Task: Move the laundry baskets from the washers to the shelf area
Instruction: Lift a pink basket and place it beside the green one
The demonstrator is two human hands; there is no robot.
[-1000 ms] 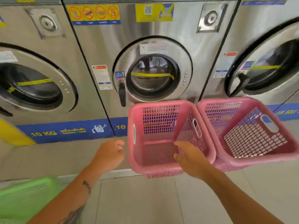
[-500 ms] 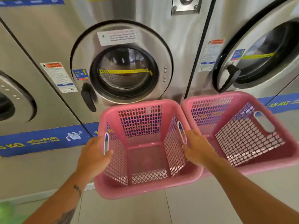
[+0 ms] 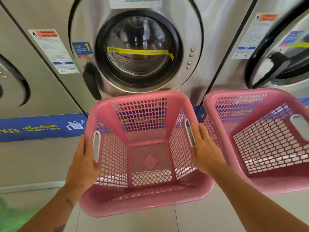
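Observation:
An empty pink mesh laundry basket [image 3: 142, 204] sits low in front of the middle washer [image 3: 138, 52], tilted so I look into it. My left hand [image 3: 82, 164] lies against its left outer wall beside the handle slot. On the right outer wall, beside the other slot, is my right hand [image 3: 206, 152]. The basket is clasped between both hands. A second empty pink basket [image 3: 234, 96] stands close on the right, almost touching the first, in front of the right washer [image 3: 284, 64].
Steel washers with shut round doors fill the wall ahead, above a blue band [image 3: 41, 127] and a grey plinth. Pale tiled floor [image 3: 150, 221] lies below the baskets. A blurred green object [image 3: 10, 215] shows at the bottom left corner.
I have come closer to the middle washer. Both hands went from reaching toward the basket to resting on its two sides by the handle slots. The right basket has not moved.

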